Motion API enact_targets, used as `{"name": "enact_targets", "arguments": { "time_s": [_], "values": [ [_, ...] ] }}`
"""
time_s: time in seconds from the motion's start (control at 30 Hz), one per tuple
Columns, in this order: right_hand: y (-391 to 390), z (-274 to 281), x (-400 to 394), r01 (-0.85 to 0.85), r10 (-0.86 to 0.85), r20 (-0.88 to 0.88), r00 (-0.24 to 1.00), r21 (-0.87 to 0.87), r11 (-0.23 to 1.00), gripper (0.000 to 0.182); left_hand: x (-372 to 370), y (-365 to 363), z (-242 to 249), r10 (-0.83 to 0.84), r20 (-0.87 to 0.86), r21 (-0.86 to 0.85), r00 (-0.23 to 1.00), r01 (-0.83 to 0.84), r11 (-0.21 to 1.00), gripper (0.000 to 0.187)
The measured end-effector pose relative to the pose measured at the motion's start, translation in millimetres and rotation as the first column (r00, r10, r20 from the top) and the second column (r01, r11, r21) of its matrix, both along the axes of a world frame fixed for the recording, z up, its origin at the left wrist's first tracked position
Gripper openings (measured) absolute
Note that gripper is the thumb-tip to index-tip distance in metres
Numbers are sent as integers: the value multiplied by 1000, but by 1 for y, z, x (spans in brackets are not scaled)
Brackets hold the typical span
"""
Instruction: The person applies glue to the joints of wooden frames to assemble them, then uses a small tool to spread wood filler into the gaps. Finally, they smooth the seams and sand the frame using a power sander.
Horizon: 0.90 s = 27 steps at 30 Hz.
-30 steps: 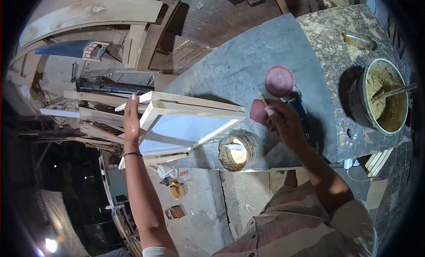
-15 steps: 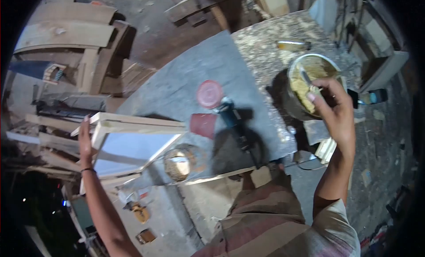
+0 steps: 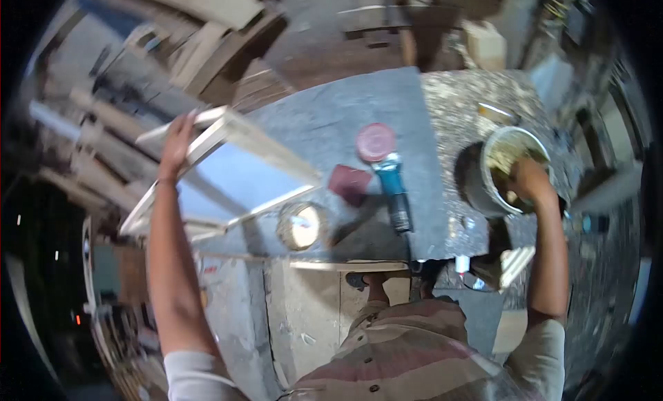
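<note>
On the left, my left hand point(image 3: 178, 144) is closed over the upper corner of a pale wooden frame point(image 3: 266, 144) with a bluish-white panel. The frame stands tilted at the left end of the grey board. To the right, my right hand point(image 3: 532, 180) reaches down inside a metal pot point(image 3: 481, 189), its fingers curled and partly hidden. Yellowish crumbly material point(image 3: 503, 156) fills part of the pot around the fingers. What that hand grips I cannot tell.
On the grey board point(image 3: 331, 101) lie a teal power tool point(image 3: 392, 190), a pink round lid point(image 3: 376, 141), red sandpaper point(image 3: 349, 184) and a round jar point(image 3: 302, 226). A small amber-coloured item point(image 3: 497, 113) lies behind the pot. Wood scraps point(image 3: 228, 52) pile up at the far left.
My right hand has moved from the pot's rim deeper into it. The view has turned and shifted, while my left hand keeps holding the wooden frame.
</note>
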State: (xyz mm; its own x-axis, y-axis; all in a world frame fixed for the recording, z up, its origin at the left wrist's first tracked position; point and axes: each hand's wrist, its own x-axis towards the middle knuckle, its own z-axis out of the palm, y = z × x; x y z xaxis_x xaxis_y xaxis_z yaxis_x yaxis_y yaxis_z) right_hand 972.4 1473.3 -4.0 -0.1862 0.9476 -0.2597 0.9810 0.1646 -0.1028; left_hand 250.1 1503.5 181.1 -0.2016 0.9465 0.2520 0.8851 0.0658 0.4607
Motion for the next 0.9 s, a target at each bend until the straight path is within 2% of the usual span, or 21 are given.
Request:
{"name": "enact_targets", "arguments": {
  "time_s": [0.03,0.07,0.13,0.17,0.2,0.27,0.3,0.33,0.37,0.4,0.43,0.5,0.6,0.63,0.67,0.7,0.73,0.77,0.83,0.87,0.9],
  "values": [
    [1,-19,4,-36,34,33,999,55,998,28,7,-1,4,35,-51,3,998,-35,999,56],
    [-2,-11,0,49,-50,-17,999,-51,997,27,0,2,2,1,-92,1,996,-1,1000,57],
    [1,-31,8,37,-38,-8,999,-59,998,25,-1,5,3,-21,-133,-17,991,19,1000,60],
    [0,-42,17,-5,5,-55,998,7,1000,42,3,5,5,-32,-137,-7,990,31,999,59],
    [-5,-25,11,-39,38,-30,999,-23,999,31,4,5,5,-47,-151,28,987,52,998,57],
    [-14,-22,17,-42,65,-195,979,117,992,26,14,-1,7,-24,-130,96,991,37,995,55],
    [-25,-1,11,-8,38,-175,984,168,986,24,15,-1,10,-19,-54,10,998,20,1000,54],
    [-26,4,17,57,-40,-253,967,63,996,28,12,1,6,-40,-48,43,998,42,998,53],
    [-36,14,18,34,9,-212,977,200,979,34,19,-4,10,-42,-93,93,995,51,994,53],
    [-47,41,4,204,-174,-253,952,99,974,40,16,-4,6,0,-147,134,989,20,991,51],
    [-52,24,20,143,-27,-367,930,291,946,36,11,0,0,43,-200,180,979,-6,984,50],
    [-77,60,-9,318,-119,-646,754,200,927,31,15,-6,0,110,-210,248,972,-55,967,48],
    [-103,66,-28,258,72,-810,582,268,928,27,25,-18,2,253,-258,466,932,-109,878,45],
    [-110,72,-31,201,39,-787,616,204,958,27,30,-24,4,336,-248,543,909,-157,825,44],
    [-116,65,-34,153,77,-827,556,194,969,28,35,-32,7,358,-150,619,922,-195,760,44],
    [-124,68,-44,124,69,-829,555,164,979,28,41,-45,7,372,-147,636,916,-201,745,44],
    [-132,66,-56,90,63,-865,497,124,988,26,49,-61,1,379,-69,739,923,-208,641,44],
    [-137,66,-63,11,40,-843,536,54,998,23,59,-79,-9,374,7,824,927,-217,524,44],
    [-151,53,-84,-128,67,-888,456,9,992,21,89,-137,-54,337,48,704,940,-271,656,47],
    [-151,37,-89,-215,72,-847,526,-50,975,15,102,-171,-93,254,61,612,965,-237,755,48],
    [-161,40,-108,-249,27,-884,466,-102,963,15,116,-207,-139,226,80,486,971,-235,842,49]
  ]
}}
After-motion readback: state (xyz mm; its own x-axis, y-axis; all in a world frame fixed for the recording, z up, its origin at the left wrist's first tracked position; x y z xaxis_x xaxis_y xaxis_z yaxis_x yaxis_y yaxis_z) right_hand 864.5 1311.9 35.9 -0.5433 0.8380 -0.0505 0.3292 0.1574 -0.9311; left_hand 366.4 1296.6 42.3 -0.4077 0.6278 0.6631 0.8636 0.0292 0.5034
